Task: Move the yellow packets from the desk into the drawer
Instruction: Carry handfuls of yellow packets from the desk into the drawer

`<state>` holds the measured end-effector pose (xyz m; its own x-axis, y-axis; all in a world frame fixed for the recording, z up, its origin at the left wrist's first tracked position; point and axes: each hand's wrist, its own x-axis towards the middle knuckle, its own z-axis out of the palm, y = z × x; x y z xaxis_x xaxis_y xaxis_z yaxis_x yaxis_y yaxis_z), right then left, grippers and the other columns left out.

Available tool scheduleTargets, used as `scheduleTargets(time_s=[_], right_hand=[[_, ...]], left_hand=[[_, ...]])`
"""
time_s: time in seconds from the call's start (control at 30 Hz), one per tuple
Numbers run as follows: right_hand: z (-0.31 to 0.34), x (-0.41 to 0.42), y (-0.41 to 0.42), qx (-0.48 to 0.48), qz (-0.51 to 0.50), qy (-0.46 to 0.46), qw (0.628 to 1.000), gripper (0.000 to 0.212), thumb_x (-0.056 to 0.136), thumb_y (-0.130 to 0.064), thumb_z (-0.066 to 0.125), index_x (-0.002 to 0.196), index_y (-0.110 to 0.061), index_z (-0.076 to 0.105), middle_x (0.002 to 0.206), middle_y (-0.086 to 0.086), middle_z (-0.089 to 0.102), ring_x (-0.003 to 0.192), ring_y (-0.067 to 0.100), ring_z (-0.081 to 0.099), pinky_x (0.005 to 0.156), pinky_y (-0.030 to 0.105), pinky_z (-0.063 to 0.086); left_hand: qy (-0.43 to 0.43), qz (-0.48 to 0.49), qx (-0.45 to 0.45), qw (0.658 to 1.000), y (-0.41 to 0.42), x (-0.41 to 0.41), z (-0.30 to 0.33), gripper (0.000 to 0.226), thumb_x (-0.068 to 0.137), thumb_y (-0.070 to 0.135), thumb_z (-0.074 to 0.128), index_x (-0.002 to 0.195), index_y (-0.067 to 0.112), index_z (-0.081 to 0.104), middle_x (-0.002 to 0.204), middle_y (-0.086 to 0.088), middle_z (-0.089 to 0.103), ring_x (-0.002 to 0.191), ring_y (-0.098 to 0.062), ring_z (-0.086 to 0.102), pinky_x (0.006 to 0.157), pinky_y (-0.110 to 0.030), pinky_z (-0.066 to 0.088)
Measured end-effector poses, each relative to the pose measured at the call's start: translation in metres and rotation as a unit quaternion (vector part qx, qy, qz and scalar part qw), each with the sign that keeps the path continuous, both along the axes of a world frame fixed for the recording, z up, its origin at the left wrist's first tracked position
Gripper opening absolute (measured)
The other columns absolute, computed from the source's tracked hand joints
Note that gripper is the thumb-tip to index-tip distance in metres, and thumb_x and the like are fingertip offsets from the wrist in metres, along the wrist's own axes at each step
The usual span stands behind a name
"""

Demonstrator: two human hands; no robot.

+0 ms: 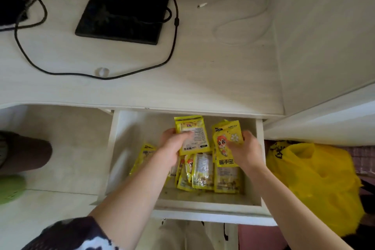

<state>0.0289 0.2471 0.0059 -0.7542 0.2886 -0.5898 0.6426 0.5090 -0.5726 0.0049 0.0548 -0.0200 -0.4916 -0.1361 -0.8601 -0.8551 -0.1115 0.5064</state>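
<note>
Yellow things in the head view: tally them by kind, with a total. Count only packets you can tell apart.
Yellow packets held in hands: 2, one in the left hand, one in the right hand
Yellow packets lying in the drawer: about 5 can be told apart; they overlap, so the count is uncertain
Yellow plastic bag right of the drawer: 1
Yellow packets on the desk: 0
Total: about 8

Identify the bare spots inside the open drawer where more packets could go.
Bare floor runs along the drawer's left wall, beside the leftmost packet, and along the front strip. The middle-right is crowded with the packet pile under both hands.
</note>
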Motion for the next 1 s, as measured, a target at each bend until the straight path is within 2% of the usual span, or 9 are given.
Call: scheduleTargets(time_s=[0.13, 0.17, 0.3, 0.43, 0.53, 0.6, 0.73, 0.9, 1.0], right_hand=[[-0.021, -0.008, -0.002, -0.025, 0.001, -0.003, 1.000, 0.051, 0.088, -0.033, 0.065, 0.131, -0.013, 0.046, 0.126, 0.007, 0.061, 0.113, 0.027, 0.059, 0.092, 0.041, 0.052], [-0.025, -0.008, -0.003, -0.019, 0.009, -0.013, 1.000, 0.052, 0.089, -0.032, 0.064, 0.133, -0.011, 0.045, 0.127, 0.008, 0.060, 0.111, 0.026, 0.060, 0.089, 0.037, 0.052], [-0.037, -0.002, -0.003, -0.001, 0.029, -0.038, 0.999, 0.041, 0.093, -0.024, 0.059, 0.128, -0.008, 0.045, 0.103, 0.006, 0.061, 0.071, 0.009, 0.056, 0.054, 0.023, 0.042], [-0.041, 0.002, -0.002, -0.005, 0.045, -0.082, 0.996, 0.042, 0.089, -0.016, 0.060, 0.129, -0.013, 0.049, 0.107, 0.007, 0.066, 0.081, 0.018, 0.059, 0.066, 0.025, 0.045], [-0.035, 0.005, -0.003, 0.001, 0.069, -0.104, 0.992, 0.038, 0.089, -0.017, 0.057, 0.126, -0.014, 0.051, 0.098, 0.005, 0.067, 0.068, 0.011, 0.059, 0.045, 0.017, 0.039], [-0.029, 0.007, -0.005, 0.006, 0.075, -0.116, 0.990, 0.036, 0.089, -0.015, 0.054, 0.125, -0.012, 0.050, 0.093, 0.005, 0.064, 0.063, 0.011, 0.058, 0.040, 0.018, 0.037], [-0.010, 0.016, -0.010, 0.026, 0.118, -0.118, 0.986, 0.047, 0.092, -0.016, 0.052, 0.138, -0.011, 0.040, 0.102, 0.004, 0.058, 0.064, 0.011, 0.057, 0.043, 0.021, 0.039], [0.022, 0.029, -0.015, 0.045, 0.155, -0.094, 0.982, 0.052, 0.093, -0.017, 0.050, 0.143, -0.013, 0.033, 0.128, 0.011, 0.055, 0.065, 0.009, 0.055, 0.048, 0.022, 0.045], [0.045, 0.043, -0.021, 0.060, 0.197, -0.059, 0.977, 0.050, 0.094, -0.019, 0.051, 0.141, -0.013, 0.035, 0.132, 0.012, 0.054, 0.091, 0.022, 0.060, 0.068, 0.031, 0.053]], left_hand=[[0.008, -0.017, -0.064, 0.998, -0.004, -0.009, -0.014, 0.060, 0.078, 0.010, 0.077, 0.129, -0.002, 0.048, 0.110, -0.011, 0.061, 0.096, -0.020, 0.050, 0.099, -0.040, 0.039], [0.004, -0.032, -0.077, 0.996, -0.005, -0.009, -0.017, 0.060, 0.078, 0.009, 0.077, 0.129, -0.002, 0.047, 0.112, -0.012, 0.060, 0.096, -0.020, 0.049, 0.098, -0.038, 0.039], [-0.006, -0.107, -0.132, 0.985, -0.012, -0.007, -0.023, 0.062, 0.080, 0.013, 0.076, 0.133, 0.003, 0.046, 0.131, -0.015, 0.056, 0.107, -0.025, 0.052, 0.088, -0.032, 0.039], [-0.008, -0.163, -0.142, 0.976, -0.018, -0.003, -0.017, 0.074, 0.082, 0.011, 0.072, 0.146, 0.010, 0.034, 0.146, -0.012, 0.043, 0.129, -0.029, 0.046, 0.098, -0.034, 0.040], [-0.009, -0.188, -0.140, 0.972, -0.022, 0.001, -0.008, 0.073, 0.083, 0.012, 0.071, 0.147, 0.012, 0.034, 0.148, -0.011, 0.042, 0.129, -0.028, 0.046, 0.101, -0.036, 0.040], [-0.003, -0.199, -0.143, 0.969, -0.026, 0.005, -0.001, 0.070, 0.085, 0.012, 0.069, 0.146, 0.012, 0.036, 0.148, -0.010, 0.041, 0.131, -0.028, 0.045, 0.103, -0.036, 0.039], [0.009, -0.202, -0.149, 0.968, -0.033, 0.019, 0.014, 0.060, 0.085, 0.010, 0.068, 0.140, 0.014, 0.046, 0.143, -0.007, 0.048, 0.127, -0.026, 0.049, 0.106, -0.037, 0.041], [0.048, -0.181, -0.110, 0.976, -0.032, 0.042, 0.045, 0.044, 0.085, 0.016, 0.068, 0.127, 0.020, 0.057, 0.118, -0.002, 0.063, 0.101, -0.017, 0.064, 0.089, -0.037, 0.056], [0.112, -0.201, -0.172, 0.958, -0.034, 0.064, 0.065, 0.034, 0.088, 0.015, 0.065, 0.121, 0.018, 0.060, 0.113, 0.002, 0.063, 0.098, -0.012, 0.060, 0.090, -0.028, 0.049]])
